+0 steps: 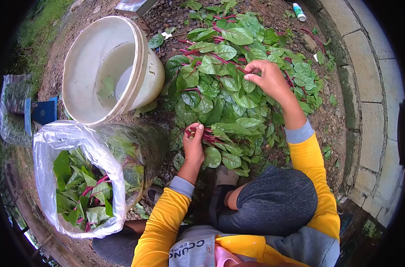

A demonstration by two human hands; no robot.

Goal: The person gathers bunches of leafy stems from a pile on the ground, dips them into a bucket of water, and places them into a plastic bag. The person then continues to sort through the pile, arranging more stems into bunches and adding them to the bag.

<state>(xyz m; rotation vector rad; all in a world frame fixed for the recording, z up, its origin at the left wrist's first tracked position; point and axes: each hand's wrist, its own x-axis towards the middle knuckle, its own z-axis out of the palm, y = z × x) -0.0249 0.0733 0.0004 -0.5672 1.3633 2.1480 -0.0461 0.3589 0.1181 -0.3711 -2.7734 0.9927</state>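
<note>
A broad pile of Malabar spinach point(238, 95), with glossy green leaves and magenta stems, lies on the gravelly ground in front of me. My left hand point(194, 144) is closed at the pile's near left side, its fingers curled round the cut ends of a bunch of magenta stems point(213, 140). The leaves of that bunch point right. Higher up, over the right part of the pile, my right hand point(269, 80) is closed in a pinch on a magenta stem, with thumb and forefinger together. Leaves partly hide what lies under both hands.
A clear plastic bag point(115, 178) holding leafy stems stands open at left. Behind it, a large white bucket point(142, 75) tilts, with cloudy water and a leaf inside. A small bottle point(299, 12) lies at the far right, near the concrete block edging point(364, 80).
</note>
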